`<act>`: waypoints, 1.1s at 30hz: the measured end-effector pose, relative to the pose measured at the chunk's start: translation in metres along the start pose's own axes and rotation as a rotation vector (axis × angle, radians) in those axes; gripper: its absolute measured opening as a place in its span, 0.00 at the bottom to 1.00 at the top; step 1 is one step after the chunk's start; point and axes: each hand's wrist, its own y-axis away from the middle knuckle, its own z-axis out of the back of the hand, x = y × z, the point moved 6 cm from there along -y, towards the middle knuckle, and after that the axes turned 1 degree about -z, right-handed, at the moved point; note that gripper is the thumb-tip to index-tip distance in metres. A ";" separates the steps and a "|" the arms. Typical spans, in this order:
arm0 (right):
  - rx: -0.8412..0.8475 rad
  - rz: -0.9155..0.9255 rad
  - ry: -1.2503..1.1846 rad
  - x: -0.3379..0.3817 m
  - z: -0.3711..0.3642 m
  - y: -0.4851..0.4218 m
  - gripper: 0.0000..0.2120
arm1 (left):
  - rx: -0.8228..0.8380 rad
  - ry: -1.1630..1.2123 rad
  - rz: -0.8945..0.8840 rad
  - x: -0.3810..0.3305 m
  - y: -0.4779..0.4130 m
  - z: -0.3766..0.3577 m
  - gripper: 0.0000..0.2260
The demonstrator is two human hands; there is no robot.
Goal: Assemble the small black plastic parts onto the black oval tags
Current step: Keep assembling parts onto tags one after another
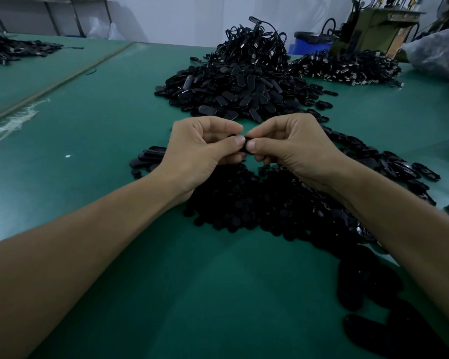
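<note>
My left hand [200, 149] and my right hand [288, 149] meet thumb to thumb above the green table [101, 141]. Between the thumbs and forefingers both hands pinch a black oval tag [245, 149], mostly hidden by the fingers. Whether a small part sits on it I cannot tell. Under my hands lies a low heap of small black plastic parts [249, 203]. A tall pile of black oval tags [233, 97] rises just beyond the hands. A short stack of tags [148, 158] lies left of my left hand.
Black open-frame pieces [399, 167] are strewn to the right of my right hand. Cabled connectors [347, 68] are heaped at the far right, beside a clear plastic bag [438, 53]. A blue bin [309, 45] and a machine stand behind. Dark tags lie at the bottom right.
</note>
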 end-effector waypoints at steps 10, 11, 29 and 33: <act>-0.047 -0.012 0.151 0.008 -0.001 0.002 0.05 | 0.025 -0.099 -0.073 -0.005 -0.001 -0.001 0.07; -0.052 -0.010 0.151 0.009 -0.001 0.002 0.04 | 0.020 -0.105 -0.080 -0.005 -0.001 0.000 0.07; -0.018 0.017 0.056 0.015 -0.002 0.001 0.07 | -0.005 -0.124 -0.130 -0.014 -0.001 0.005 0.08; -0.009 0.049 0.018 0.019 -0.001 -0.002 0.08 | -0.037 -0.134 -0.185 -0.020 -0.002 0.008 0.09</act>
